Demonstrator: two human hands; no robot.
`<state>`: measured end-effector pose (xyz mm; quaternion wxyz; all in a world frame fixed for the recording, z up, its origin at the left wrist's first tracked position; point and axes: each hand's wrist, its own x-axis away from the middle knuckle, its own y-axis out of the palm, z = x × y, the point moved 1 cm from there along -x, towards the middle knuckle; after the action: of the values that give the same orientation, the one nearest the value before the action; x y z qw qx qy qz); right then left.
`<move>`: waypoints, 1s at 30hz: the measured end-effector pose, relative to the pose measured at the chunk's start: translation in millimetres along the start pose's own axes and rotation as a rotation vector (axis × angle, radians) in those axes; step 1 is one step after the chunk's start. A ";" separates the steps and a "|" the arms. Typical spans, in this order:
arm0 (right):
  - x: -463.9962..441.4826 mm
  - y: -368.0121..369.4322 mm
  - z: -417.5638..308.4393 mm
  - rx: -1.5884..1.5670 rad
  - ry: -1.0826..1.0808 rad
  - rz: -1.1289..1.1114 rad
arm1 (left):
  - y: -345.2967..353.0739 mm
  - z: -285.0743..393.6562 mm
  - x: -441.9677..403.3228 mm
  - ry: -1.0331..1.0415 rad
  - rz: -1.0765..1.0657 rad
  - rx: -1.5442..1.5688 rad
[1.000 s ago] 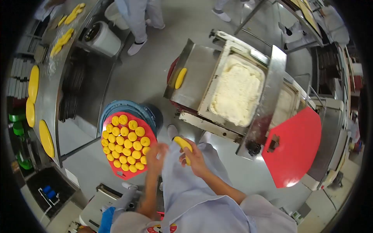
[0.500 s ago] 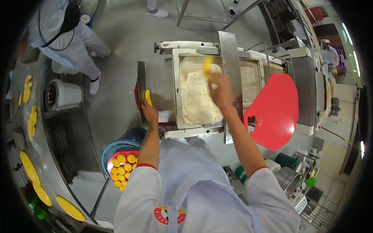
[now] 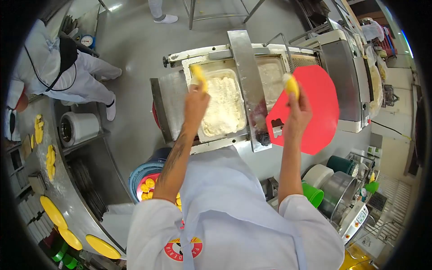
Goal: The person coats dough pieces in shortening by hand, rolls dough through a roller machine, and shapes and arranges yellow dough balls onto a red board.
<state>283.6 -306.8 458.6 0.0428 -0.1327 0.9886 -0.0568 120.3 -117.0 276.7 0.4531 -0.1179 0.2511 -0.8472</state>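
1. While both arms reach forward from the body, the left hand (image 3: pixel 196 104) is raised over the left edge of a white frame (image 3: pixel 219 146), its fingers closed around a yellow piece, the left piece (image 3: pixel 198 76).
2. The right hand (image 3: pixel 299 110) is held up in front of a red board (image 3: pixel 317 112), towards its left side, thumb and fingers gripping the right piece (image 3: pixel 292 87).
3. Between the hands sits a tub (image 3: pixel 227 73) inside the frame, with open space above it. A metal bar (image 3: pixel 248 78) runs along the tub's right edge and juts past the frame's near edge, ending beside a dark knob (image 3: pixel 263 138).
4. Bare metal, a tray (image 3: pixel 173 96), borders the frame's left edge.
5. Both pieces are bright yellow and point away from the body; the left is motion-blurred, the right rounded with a pale end. White, crumbly powder (image 3: pixel 222 108) fills most of the tub.
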 end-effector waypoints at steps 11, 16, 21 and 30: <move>30.3 77.2 238.7 1.080 -0.894 -0.630 | -83.6 2.8 85.5 -0.406 -0.110 0.083; 24.2 46.8 168.2 0.695 -0.324 -0.777 | -167.2 -30.3 192.2 -0.758 0.121 0.792; 57.5 56.5 111.1 0.361 0.287 -0.949 | -188.3 -90.3 285.7 -0.791 0.524 0.999; 272.9 316.4 -15.1 0.469 -0.335 -1.630 | -359.2 -166.4 301.2 -0.533 1.145 0.682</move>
<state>-61.7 -75.0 415.5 0.1599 -0.7947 0.5286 -0.2519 -374.4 -146.7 318.7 0.8840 -0.0224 -0.1244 -0.4501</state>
